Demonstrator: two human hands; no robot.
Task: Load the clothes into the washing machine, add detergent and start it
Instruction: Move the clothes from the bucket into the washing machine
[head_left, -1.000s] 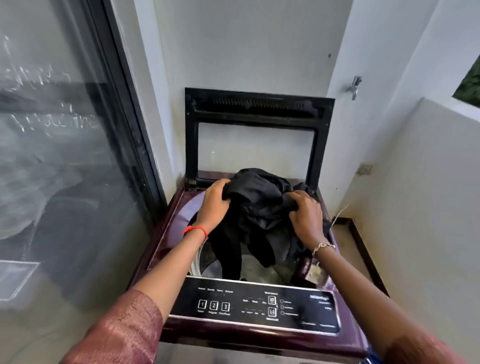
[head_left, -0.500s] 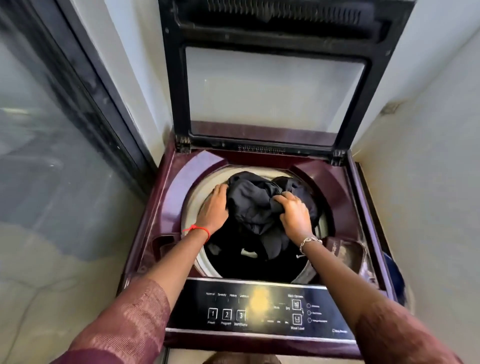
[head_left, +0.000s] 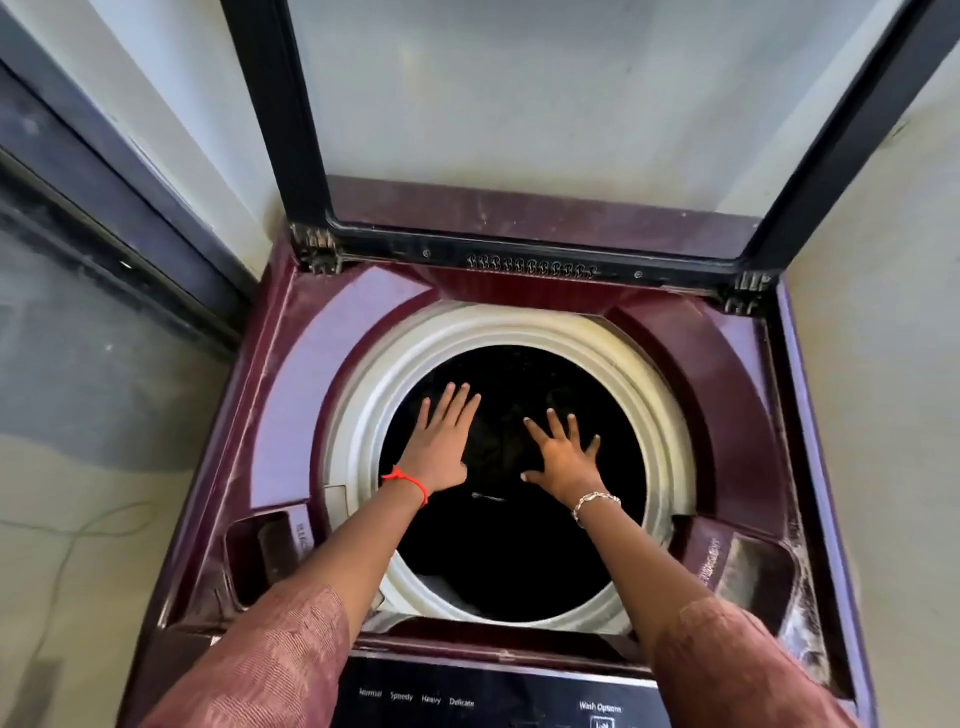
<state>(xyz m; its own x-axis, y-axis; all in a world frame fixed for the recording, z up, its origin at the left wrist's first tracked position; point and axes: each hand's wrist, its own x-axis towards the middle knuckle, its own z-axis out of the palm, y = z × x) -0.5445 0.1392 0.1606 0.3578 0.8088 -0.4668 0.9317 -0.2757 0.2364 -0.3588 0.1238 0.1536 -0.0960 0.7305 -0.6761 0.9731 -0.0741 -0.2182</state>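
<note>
A maroon top-loading washing machine (head_left: 311, 374) stands below me with its glass lid (head_left: 519, 130) raised upright at the back. Black clothes (head_left: 511, 540) fill the dark drum inside the white tub ring (head_left: 660, 395). Both my hands reach into the drum opening. My left hand (head_left: 441, 441) lies flat with straight fingers on the black clothes. My right hand (head_left: 563, 452) is spread wide, fingers straight, over the same dark pile. Neither hand holds anything.
The black control panel (head_left: 467, 696) with mode labels runs along the near edge. Recessed trays sit at the front left (head_left: 265, 551) and front right (head_left: 748, 566) of the top. A glass door (head_left: 78, 338) stands to the left and white walls (head_left: 872, 364) close the right and back.
My hands have let go of the black bundle, which dropped into the drum. Both hands now lie spread flat over it, and my view has moved closer and further down.
</note>
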